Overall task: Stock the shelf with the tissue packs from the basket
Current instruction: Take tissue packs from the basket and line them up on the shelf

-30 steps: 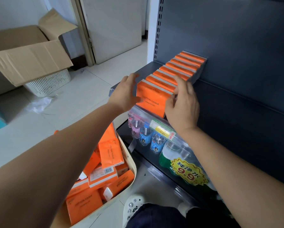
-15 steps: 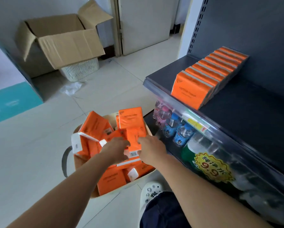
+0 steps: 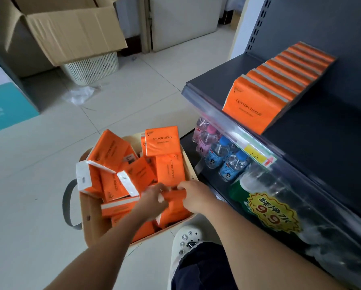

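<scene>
I have both hands down in the basket (image 3: pixel 87 222) on the floor, left of the shelf (image 3: pixel 213 80). The right hand (image 3: pixel 196 198) curls its fingers over the edge of an orange tissue pack (image 3: pixel 175 208) lying among the loose packs (image 3: pixel 112 147), and the left hand (image 3: pixel 153 198), blurred, seems to pinch the same pack from its other side. A row of packs (image 3: pixel 280 80) stands upright on the shelf, running from its near edge towards the far back panel.
</scene>
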`<state>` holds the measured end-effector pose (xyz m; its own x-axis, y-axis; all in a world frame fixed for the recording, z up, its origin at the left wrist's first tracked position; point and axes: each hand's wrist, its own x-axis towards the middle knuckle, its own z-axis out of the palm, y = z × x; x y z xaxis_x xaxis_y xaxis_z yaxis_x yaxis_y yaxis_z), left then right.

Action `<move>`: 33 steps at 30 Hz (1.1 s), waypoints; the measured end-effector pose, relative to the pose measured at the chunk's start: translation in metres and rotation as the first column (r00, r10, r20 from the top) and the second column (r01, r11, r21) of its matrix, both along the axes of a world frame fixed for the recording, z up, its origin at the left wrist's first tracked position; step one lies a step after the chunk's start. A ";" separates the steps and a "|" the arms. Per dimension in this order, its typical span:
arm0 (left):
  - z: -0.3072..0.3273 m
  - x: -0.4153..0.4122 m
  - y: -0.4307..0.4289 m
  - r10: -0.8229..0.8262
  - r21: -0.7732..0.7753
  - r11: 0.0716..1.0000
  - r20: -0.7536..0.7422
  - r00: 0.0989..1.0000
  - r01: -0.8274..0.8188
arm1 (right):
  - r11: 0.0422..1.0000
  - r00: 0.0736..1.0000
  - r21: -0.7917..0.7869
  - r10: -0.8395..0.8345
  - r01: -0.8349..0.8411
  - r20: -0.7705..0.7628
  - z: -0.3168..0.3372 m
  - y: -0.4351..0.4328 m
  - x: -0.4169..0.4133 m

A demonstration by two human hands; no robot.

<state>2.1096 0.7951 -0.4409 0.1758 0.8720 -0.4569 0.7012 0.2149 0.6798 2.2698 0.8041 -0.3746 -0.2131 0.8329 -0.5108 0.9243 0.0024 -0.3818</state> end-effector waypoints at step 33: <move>-0.009 0.043 0.076 0.682 -0.360 0.720 0.209 0.701 -0.594 | 0.565 0.458 -0.147 -0.772 0.812 -0.439 -0.006 0.029 0.045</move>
